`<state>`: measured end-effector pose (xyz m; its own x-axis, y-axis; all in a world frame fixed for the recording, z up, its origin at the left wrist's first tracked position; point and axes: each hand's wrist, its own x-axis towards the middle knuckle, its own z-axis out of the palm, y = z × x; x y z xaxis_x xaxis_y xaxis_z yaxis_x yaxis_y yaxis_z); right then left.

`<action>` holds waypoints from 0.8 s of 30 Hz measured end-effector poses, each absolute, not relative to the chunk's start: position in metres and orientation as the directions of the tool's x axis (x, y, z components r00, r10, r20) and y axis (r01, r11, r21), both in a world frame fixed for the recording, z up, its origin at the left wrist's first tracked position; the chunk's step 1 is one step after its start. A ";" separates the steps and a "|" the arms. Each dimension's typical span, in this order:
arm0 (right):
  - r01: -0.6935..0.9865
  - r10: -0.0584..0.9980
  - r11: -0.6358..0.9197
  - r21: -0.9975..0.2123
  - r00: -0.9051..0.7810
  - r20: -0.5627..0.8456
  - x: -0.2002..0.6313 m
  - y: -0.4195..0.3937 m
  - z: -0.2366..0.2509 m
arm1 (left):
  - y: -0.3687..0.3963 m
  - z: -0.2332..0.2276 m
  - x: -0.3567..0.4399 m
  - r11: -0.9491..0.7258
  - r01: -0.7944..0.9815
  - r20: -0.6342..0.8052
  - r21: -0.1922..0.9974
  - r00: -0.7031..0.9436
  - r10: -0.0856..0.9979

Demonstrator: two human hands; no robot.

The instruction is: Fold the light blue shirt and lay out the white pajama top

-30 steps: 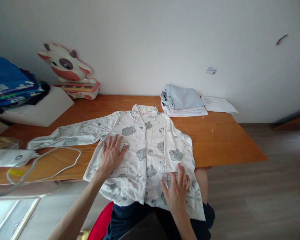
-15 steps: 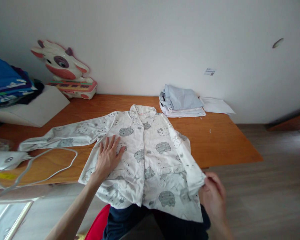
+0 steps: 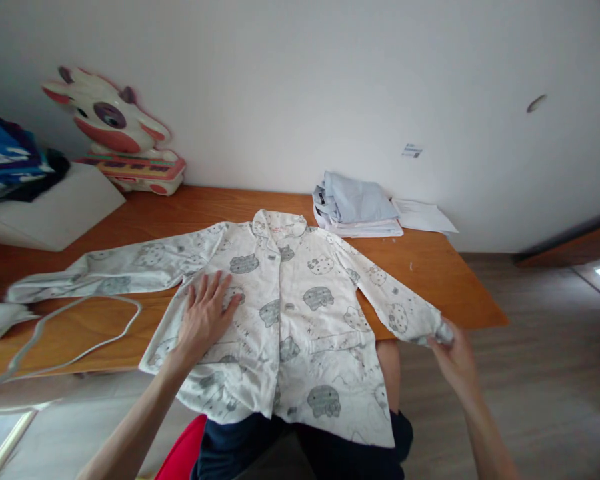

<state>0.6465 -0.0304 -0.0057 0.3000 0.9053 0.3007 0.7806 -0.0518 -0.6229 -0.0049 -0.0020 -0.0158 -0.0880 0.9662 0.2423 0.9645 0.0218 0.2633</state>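
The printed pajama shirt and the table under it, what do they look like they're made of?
The pajama shirt looks like thin, soft woven cloth, probably cotton: matte white with grey prints, wrinkling and hanging limp over the table edge where the right hand pulls its sleeve. The table looks like wood or wood veneer: orange-brown, with visible grain and a slight sheen.

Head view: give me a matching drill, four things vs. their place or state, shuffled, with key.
Things:
1. left hand
2. right hand
3. folded clothes
4. cow toy

Places or states:
A. against the wall, far left of the table
B. flat on the shirt front
C. stacked at the table's back edge, beside papers
D. gripping the sleeve cuff off the table's near right edge

Pairs: 1-B, 2-D, 3-C, 4-A
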 end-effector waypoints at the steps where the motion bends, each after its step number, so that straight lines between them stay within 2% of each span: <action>1: 0.840 0.907 -0.036 -0.542 0.255 0.336 0.646 -0.030 -0.008 | -0.002 -0.016 -0.005 0.021 0.965 0.243 0.260 -0.086 0.966; 4: 0.916 0.916 0.060 -0.397 0.107 0.387 0.653 -0.013 0.010 | -0.002 -0.016 -0.006 0.015 0.967 0.244 0.255 -0.079 0.966; 7: 0.931 0.884 0.193 -0.311 -0.027 0.466 0.675 0.024 0.065 | -0.001 -0.015 -0.005 0.010 0.969 0.241 0.248 -0.072 0.968; 9: 0.956 0.765 0.147 -0.253 0.052 0.642 0.690 0.051 0.112 | -0.001 -0.015 -0.005 0.013 0.969 0.241 0.247 -0.075 0.968; 11: 0.972 0.690 0.095 -0.216 0.092 0.718 0.695 0.073 0.151 | -0.001 -0.015 -0.004 0.018 0.968 0.242 0.250 -0.081 0.967; 13: 0.983 0.698 0.111 -0.145 0.027 0.716 0.679 0.084 0.169 | -0.001 -0.016 -0.004 0.021 0.967 0.244 0.255 -0.085 0.966; 16: 0.978 0.754 0.195 -0.067 -0.106 0.648 0.620 0.078 0.149 | -0.002 -0.017 -0.005 0.018 0.966 0.250 0.258 -0.085 0.964; 17: 0.973 0.768 0.217 -0.074 -0.124 0.628 0.595 0.071 0.134 | -0.002 -0.017 -0.005 0.017 0.965 0.252 0.260 -0.085 0.964; 20: 0.918 0.854 0.315 -0.241 -0.164 0.494 0.529 0.038 0.079 | -0.001 -0.016 -0.005 0.015 0.963 0.250 0.270 -0.085 0.965; 24: 0.857 0.954 0.232 -0.460 -0.108 0.281 0.483 -0.017 0.025 | -0.002 -0.014 -0.005 0.013 0.960 0.239 0.281 -0.083 0.968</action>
<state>0.4833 -0.0169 0.0248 -0.1078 0.9536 0.2811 0.8571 0.2324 -0.4598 -0.0052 -0.0022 -0.0142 -0.0827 0.9675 0.2388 0.9596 0.0127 0.2811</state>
